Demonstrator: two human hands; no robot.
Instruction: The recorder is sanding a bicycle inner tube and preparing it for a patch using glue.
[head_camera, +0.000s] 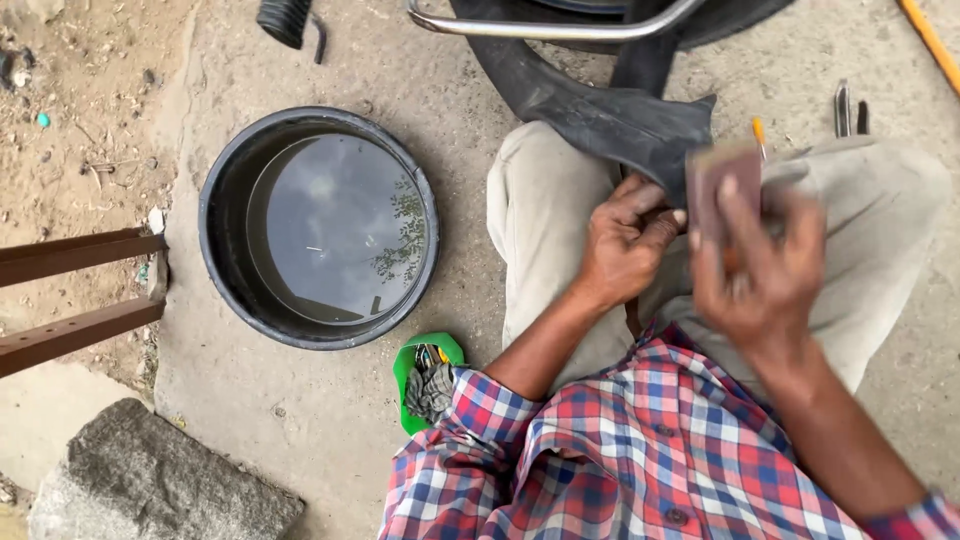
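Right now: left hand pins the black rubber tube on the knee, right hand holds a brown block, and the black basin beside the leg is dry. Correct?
Not quite. The head view shows the black basin holds water that mirrors sky and leaves. The rest stands: left hand pins the rubber tube, right hand holds the brown block.

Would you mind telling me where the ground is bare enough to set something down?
Bare concrete lies between the water basin and the grey stone, and right of the knee by the pliers. It is crowded at the lap, where both hands work the inner tube.
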